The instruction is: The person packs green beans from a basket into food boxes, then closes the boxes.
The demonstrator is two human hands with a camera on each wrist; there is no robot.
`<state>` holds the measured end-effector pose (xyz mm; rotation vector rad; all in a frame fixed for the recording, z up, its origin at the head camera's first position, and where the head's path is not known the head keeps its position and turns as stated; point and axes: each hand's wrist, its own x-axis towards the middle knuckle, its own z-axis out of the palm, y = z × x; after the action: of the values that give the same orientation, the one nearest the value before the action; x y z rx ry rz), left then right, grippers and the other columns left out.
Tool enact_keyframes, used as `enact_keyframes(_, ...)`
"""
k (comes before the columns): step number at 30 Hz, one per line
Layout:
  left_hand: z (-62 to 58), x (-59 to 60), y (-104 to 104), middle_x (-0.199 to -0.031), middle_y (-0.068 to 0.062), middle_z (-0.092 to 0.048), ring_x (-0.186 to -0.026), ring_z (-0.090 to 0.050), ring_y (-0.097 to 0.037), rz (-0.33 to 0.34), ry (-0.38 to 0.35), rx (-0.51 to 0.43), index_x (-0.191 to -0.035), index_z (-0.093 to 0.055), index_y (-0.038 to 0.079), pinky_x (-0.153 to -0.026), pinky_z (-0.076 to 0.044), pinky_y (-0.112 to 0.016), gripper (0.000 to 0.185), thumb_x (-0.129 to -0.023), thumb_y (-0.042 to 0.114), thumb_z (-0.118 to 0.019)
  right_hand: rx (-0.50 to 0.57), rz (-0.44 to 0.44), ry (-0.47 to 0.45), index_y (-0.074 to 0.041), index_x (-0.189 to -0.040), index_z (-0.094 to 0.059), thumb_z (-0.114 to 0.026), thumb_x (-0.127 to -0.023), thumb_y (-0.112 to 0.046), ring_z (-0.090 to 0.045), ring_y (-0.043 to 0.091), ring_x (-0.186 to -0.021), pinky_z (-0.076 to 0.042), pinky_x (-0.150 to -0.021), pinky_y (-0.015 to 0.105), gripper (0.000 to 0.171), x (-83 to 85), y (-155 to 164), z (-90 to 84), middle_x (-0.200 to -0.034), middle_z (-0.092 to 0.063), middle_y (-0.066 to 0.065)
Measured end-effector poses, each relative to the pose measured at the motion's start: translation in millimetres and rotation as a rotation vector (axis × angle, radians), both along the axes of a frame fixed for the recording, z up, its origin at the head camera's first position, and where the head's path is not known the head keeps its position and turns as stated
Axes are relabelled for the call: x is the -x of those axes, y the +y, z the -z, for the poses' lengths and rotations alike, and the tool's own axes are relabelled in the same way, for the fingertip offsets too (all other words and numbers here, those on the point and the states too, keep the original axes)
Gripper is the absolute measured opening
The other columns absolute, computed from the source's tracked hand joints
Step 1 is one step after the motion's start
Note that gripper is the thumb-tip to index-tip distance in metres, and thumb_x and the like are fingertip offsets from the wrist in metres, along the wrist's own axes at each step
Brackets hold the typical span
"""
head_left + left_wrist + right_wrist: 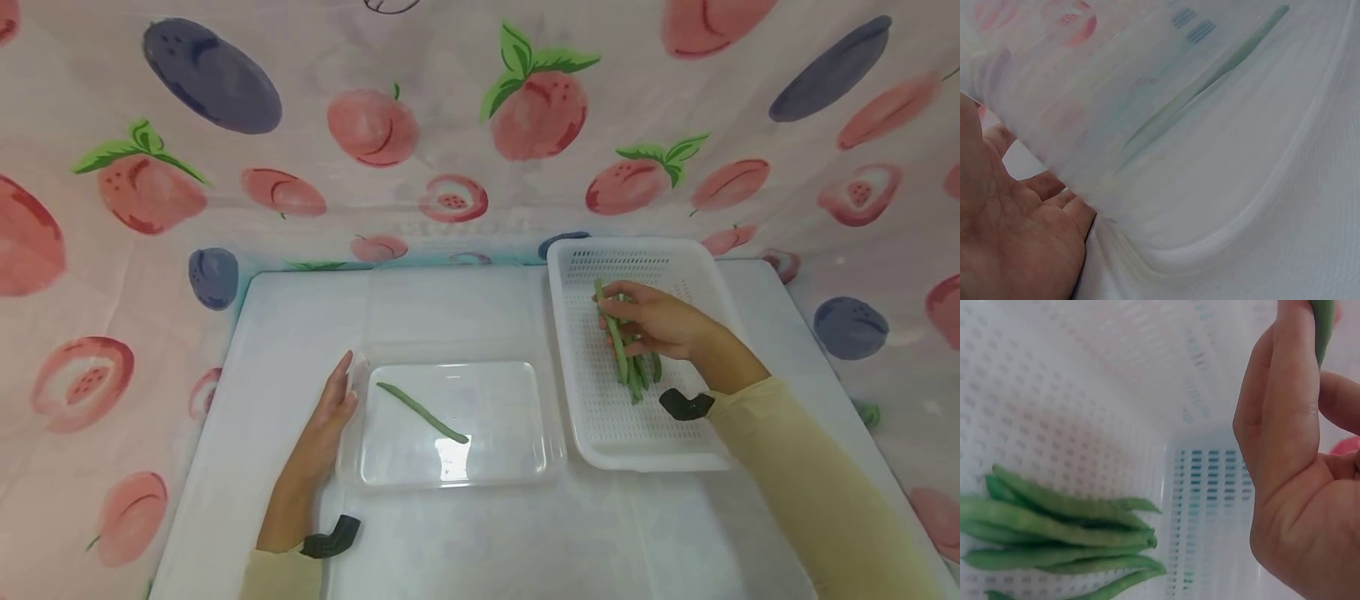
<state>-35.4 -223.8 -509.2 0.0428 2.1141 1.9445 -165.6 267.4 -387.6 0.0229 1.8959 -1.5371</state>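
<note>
My right hand (660, 323) pinches one green bean (619, 360) between thumb and fingers above the white basket. In the right wrist view, only part of that held green bean (1323, 331) shows at the top edge. Beneath it, several more green beans (1054, 525) lie bunched on the basket floor. A single green bean (422, 412) lies slanted inside the clear plastic container (450, 477). With fingers extended, my left hand (327, 417) rests against the container's left side; the left wrist view shows its palm turned toward the wall.
The white perforated basket (637, 458) stands just right of the clear container. Both are on a white table (480, 542). A fruit-printed cloth (450, 125) hangs behind and at both sides. Dark bands (330, 537) sit at both wrists.
</note>
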Motion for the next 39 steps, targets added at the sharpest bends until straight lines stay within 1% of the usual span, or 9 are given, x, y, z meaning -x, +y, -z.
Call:
enact_keyframes(2, 0.5, -0.3, 0, -0.174, 0.001, 0.000, -0.160, 0.001, -0.037, -0.004, -0.005, 0.008, -0.163, -0.010, 0.042, -0.113, -0.012, -0.081, 0.064, -0.110, 0.023, -0.039, 0.011, -0.010, 0.001, -0.011, -0.135, -0.038, -0.052, -0.108, -0.033, -0.066, 0.016, -0.083, -0.062, -0.073, 0.038, 0.038, -1.5, -4, -1.4, -0.102, -0.061, 0.003)
enact_keyframes(5, 1.3, -0.7, 0, -0.174, 0.001, 0.000, -0.159, -0.001, -0.039, -0.009, -0.007, 0.025, -0.163, -0.010, 0.043, -0.112, -0.014, -0.081, 0.064, -0.110, 0.024, -0.039, 0.032, -0.030, 0.008, -0.012, -0.135, -0.038, -0.051, -0.108, -0.032, -0.066, 0.016, -0.083, -0.062, -0.072, 0.037, 0.036, -3.2, -8, -4.1, -0.102, -0.062, 0.003)
enact_keyframes(10, 1.5, -0.8, 1, -0.174, 0.000, -0.001, -0.159, -0.004, -0.041, -0.010, 0.004, 0.028, -0.164, -0.009, 0.039, -0.111, -0.019, -0.080, 0.064, -0.109, 0.023, -0.039, 0.054, -0.063, 0.015, -0.007, -0.140, -0.033, -0.052, -0.108, -0.029, -0.066, 0.017, -0.083, -0.061, -0.070, 0.036, 0.043, -5.3, -17, -9.4, -0.103, -0.063, 0.003)
enact_keyframes(12, 1.6, -0.4, 1, -0.174, 0.000, -0.001, -0.159, -0.004, -0.041, -0.010, 0.005, 0.020, -0.164, -0.009, 0.037, -0.111, -0.018, -0.080, 0.065, -0.109, 0.023, -0.039, 0.065, -0.073, 0.009, -0.006, -0.141, -0.031, -0.051, -0.108, -0.027, -0.066, 0.018, -0.082, -0.061, -0.069, 0.036, 0.044, -6.4, -22, -11.5, -0.102, -0.062, 0.003)
enact_keyframes(15, 1.7, 0.0, 1, -0.174, 0.000, -0.001, -0.159, -0.003, -0.040, -0.010, 0.005, 0.014, -0.165, -0.009, 0.036, -0.111, -0.017, -0.081, 0.064, -0.109, 0.023, -0.039, 0.070, -0.081, 0.000, -0.007, -0.140, -0.033, -0.051, -0.109, -0.024, -0.066, 0.018, -0.081, -0.060, -0.068, 0.036, 0.039, -8.7, -30, -14.1, -0.101, -0.062, 0.003)
enact_keyframes(20, 2.6, 0.5, 1, -0.174, 0.001, -0.001, -0.159, -0.002, -0.039, -0.007, 0.009, 0.015, -0.164, -0.009, 0.037, -0.111, -0.014, -0.082, 0.064, -0.110, 0.024, -0.039, 0.087, -0.099, -0.004, -0.004, -0.142, -0.033, -0.050, -0.109, -0.022, -0.067, 0.018, -0.080, -0.061, -0.066, 0.036, 0.042, -12.9, -43, -17.7, -0.101, -0.063, 0.005)
enact_keyframes(26, 2.5, 0.5, 1, -0.174, 0.001, -0.001, -0.159, -0.002, -0.040, -0.012, 0.008, 0.028, -0.164, -0.010, 0.040, -0.111, -0.015, -0.082, 0.064, -0.109, 0.025, -0.039, 0.107, -0.115, -0.023, -0.009, -0.141, -0.034, -0.051, -0.108, -0.022, -0.067, 0.019, -0.078, -0.061, -0.065, 0.034, 0.039, -15.5, -58, -20.5, -0.102, -0.062, 0.007)
enact_keyframes(32, 2.6, 0.7, 1, -0.174, 0.000, -0.002, -0.159, -0.003, -0.041, -0.008, 0.015, 0.024, -0.164, -0.010, 0.040, -0.111, -0.017, -0.081, 0.064, -0.109, 0.024, -0.039, 0.143, -0.134, -0.028, -0.013, -0.135, -0.039, -0.052, -0.108, -0.019, -0.068, 0.020, -0.077, -0.064, -0.068, 0.039, 0.031, -16.4, -74, -23.4, -0.100, -0.063, 0.007)
enact_keyframes(39, 1.6, 0.3, 1, -0.174, -0.001, -0.001, -0.158, -0.005, -0.043, -0.003, 0.016, 0.024, -0.164, -0.009, 0.039, -0.110, -0.021, -0.079, 0.064, -0.109, 0.023, -0.039, 0.155, -0.185, -0.018, -0.007, -0.139, -0.037, -0.051, -0.108, -0.018, -0.067, 0.020, -0.075, -0.064, -0.069, 0.042, 0.036, -17.9, -92, -26.9, -0.099, -0.063, 0.009)
